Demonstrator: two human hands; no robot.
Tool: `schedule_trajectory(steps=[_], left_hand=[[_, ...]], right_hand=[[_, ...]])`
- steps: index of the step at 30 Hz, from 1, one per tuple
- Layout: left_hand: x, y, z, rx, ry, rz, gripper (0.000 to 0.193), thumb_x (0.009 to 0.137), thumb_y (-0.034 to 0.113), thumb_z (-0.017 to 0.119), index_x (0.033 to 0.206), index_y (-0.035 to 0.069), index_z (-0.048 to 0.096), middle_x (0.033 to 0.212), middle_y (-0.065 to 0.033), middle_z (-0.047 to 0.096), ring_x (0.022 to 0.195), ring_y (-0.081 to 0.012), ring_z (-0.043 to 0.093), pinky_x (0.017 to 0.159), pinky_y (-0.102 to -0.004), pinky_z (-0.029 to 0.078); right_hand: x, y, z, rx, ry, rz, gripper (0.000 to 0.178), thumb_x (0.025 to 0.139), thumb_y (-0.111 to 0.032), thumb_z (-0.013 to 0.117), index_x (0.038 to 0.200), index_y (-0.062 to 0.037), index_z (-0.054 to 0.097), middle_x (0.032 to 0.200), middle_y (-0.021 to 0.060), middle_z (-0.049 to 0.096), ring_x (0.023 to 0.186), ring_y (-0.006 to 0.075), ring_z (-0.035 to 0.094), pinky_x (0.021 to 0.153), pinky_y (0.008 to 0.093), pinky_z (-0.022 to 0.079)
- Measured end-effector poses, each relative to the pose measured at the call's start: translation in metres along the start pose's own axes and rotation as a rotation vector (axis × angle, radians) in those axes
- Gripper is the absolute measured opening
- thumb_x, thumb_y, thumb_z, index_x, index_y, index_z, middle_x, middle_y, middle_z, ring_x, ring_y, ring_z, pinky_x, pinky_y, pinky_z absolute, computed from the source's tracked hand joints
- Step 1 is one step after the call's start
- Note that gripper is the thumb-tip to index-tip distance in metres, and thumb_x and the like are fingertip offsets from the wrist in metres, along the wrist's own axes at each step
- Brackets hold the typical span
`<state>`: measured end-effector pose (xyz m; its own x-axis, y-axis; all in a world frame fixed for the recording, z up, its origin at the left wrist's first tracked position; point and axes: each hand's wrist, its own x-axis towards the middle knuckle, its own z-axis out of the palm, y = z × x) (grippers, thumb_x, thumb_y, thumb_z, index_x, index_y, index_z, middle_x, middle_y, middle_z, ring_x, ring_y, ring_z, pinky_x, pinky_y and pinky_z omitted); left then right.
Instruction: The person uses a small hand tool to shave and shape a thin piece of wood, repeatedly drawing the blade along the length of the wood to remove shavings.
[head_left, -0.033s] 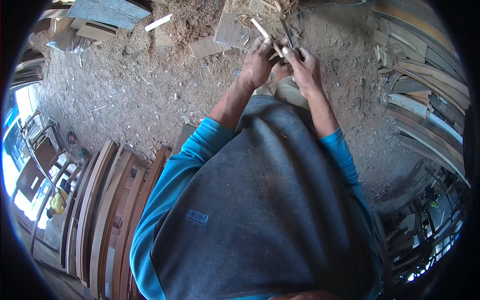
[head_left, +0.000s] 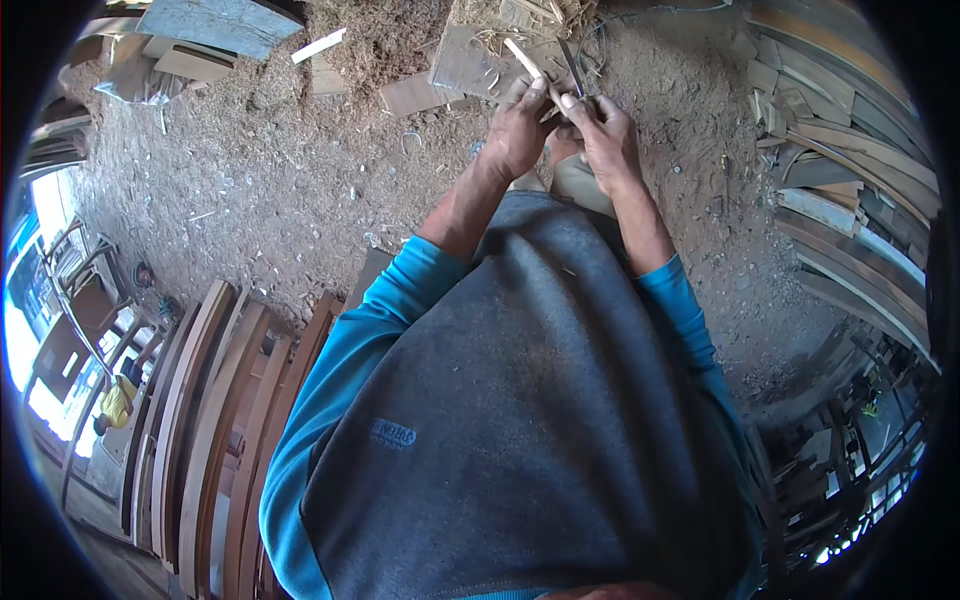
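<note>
A slim, pale wooden stick (head_left: 524,58) is pinched in my left hand (head_left: 517,132), slanting up and left past the thumb, with its lower end reaching toward the other hand. My right hand (head_left: 608,140) is closed close beside it. From its fingers a narrow dark blade (head_left: 572,68), apparently a knife, points away from me; the handle is hidden in the grip. The right thumb lies near the stick's lower end, but contact cannot be made out. Beyond the hands are wood shavings (head_left: 487,40) and a flat board (head_left: 458,66).
Curved timber pieces (head_left: 195,420) stand at the lower left, and more planks (head_left: 850,210) are stacked on the right. A screwdriver-like tool (head_left: 725,175) lies on the dusty floor. A person in yellow (head_left: 116,402) is at far left.
My right hand has shifted very slightly left, toward the stick, and the blade with it. The left hand looks nearly unmoved.
</note>
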<state>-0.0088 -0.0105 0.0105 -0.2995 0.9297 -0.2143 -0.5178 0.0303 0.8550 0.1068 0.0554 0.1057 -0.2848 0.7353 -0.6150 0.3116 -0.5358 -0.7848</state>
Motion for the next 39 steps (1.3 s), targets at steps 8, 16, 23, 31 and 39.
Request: schedule_trajectory(steps=[8,16,23,31,39], left_hand=[[-0.013,0.065,-0.021,-0.411,0.184,-0.52,0.059,0.099,0.069,0.048,0.116,0.015,0.064,0.092,-0.0015,0.06,0.085,-0.0181,0.056,0.076,-0.0302,0.044],[-0.01,0.11,-0.043,0.489,-0.285,-0.559,0.036,0.104,0.036,0.063,0.117,0.003,0.07,0.096,-0.0039,0.071,0.083,-0.009,0.064,0.074,-0.0249,0.053],[0.004,0.043,-0.03,0.148,0.101,-0.608,0.033,0.104,0.027,0.061,0.122,0.0,0.066,0.102,-0.0081,0.07,0.082,-0.0118,0.061,0.074,-0.0265,0.053],[0.013,-0.005,-0.008,-0.037,0.131,-0.494,0.028,0.104,0.023,0.061,0.116,-0.001,0.065,0.098,-0.0076,0.07,0.081,-0.0129,0.063,0.076,-0.0282,0.054],[0.009,-0.021,-0.009,-0.002,0.072,-0.344,0.045,0.106,0.02,0.059,0.148,0.006,0.053,0.092,-0.0009,0.066,0.078,-0.0083,0.06,0.072,-0.0242,0.052]], right_hand=[[0.005,0.014,-0.036,-0.095,-0.2,-0.136,0.022,0.092,-0.014,0.074,0.105,0.0007,0.065,0.08,0.0025,0.065,0.066,0.0092,0.062,0.059,0.0248,0.05],[0.05,-0.009,-0.042,-0.457,-0.219,-0.326,0.03,0.086,-0.025,0.073,0.103,0.0003,0.07,0.083,0.0094,0.069,0.074,0.0161,0.065,0.069,0.0336,0.051],[0.033,0.0,-0.041,-0.641,0.171,-0.357,0.041,0.095,-0.031,0.067,0.126,-0.003,0.065,0.097,0.0193,0.073,0.091,0.0364,0.072,0.082,0.0433,0.056],[-0.022,0.044,-0.026,-0.616,0.007,-0.366,0.046,0.1,-0.014,0.053,0.142,0.0039,0.054,0.146,0.0305,0.051,0.133,0.0399,0.055,0.111,0.0433,0.046],[-0.017,0.057,-0.026,-0.615,0.005,-0.349,0.043,0.1,-0.014,0.049,0.139,0.0043,0.058,0.147,0.0283,0.052,0.138,0.0396,0.05,0.115,0.0418,0.043]])
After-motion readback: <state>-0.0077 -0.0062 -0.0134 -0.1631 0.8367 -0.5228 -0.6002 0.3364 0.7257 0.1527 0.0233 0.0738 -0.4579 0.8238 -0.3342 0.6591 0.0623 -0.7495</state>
